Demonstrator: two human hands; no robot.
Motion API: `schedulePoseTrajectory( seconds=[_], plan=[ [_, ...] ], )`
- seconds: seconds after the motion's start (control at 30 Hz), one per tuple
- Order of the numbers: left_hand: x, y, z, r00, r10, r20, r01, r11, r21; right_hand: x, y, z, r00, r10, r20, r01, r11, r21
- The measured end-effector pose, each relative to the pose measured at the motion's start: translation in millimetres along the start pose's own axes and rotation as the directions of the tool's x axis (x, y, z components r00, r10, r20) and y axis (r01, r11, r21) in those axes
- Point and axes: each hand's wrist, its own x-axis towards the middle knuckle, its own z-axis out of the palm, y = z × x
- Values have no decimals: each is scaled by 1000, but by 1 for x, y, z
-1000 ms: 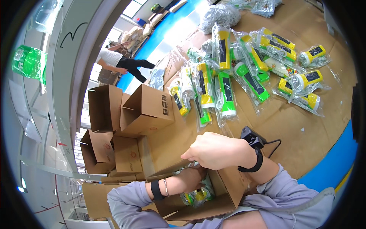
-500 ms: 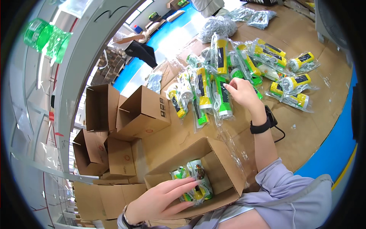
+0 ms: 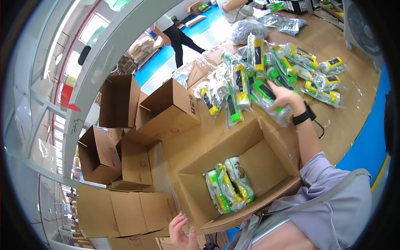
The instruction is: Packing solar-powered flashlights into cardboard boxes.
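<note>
The right hand [image 3: 287, 99] reaches out over the counter [image 3: 339, 121] to a green torch [image 3: 263, 89] at the near edge of a loose heap. Its thumb and forefinger stand apart at the torch, which lies in a clear bag; whether they grip it, I cannot tell. A black band [image 3: 304, 116] circles that wrist, below which a pale lilac sleeve [image 3: 333, 187] covers the arm.

The left hand [image 3: 182, 234] is low in the view, just beside the near left corner of an open box [image 3: 264, 160]. It holds nothing: the fingers are loosely bent, the thumb clear of them.

In the box, three bagged torches [image 3: 233, 187] lie side by side on the floor, toward its left end: one green and yellow, one mostly yellow, one white and green.

The heap [image 3: 239, 81] holds yellow, green and white torches in clear bags, several lying across one another, with a few near its right side. Behind it sit a bundle of clear bags [image 3: 248, 31] and a black basket [image 3: 293, 6]; a fan [image 3: 363, 31] stands at the far right. More open cartons [image 3: 168, 110] cluster to the left of the box. Beyond the counter, a person in dark trousers [image 3: 179, 39] stands on the blue floor.
</note>
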Motion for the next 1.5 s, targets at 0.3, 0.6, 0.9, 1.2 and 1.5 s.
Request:
schedulePoseTrajectory(
  seconds=[0.3, 0.6, 0.9, 1.2, 1.5],
  plan=[
    [-3, -80, -10, 995, -7, 95, 21, 989, -144, -112, 11, 13, 951, -112, -289, -7, 924, -381],
    [14, -75, 23, 972, 233, 34, -200, 893, -403, -127, 38, 74, 827, -413, -381, 1, 679, -734],
    [23, -60, 42, 814, 571, 104, -543, 813, -210, -84, 34, 34, 876, -160, -456, -243, 670, -702],
    [22, -83, 44, 837, 541, 76, -521, 833, -188, -191, -107, -85, 850, 128, -511, 7, 967, 254],
    [26, -75, 51, 875, 481, 63, -465, 868, -173, -195, -278, -87, 843, 148, 518, 165, 844, -510]
  ],
)
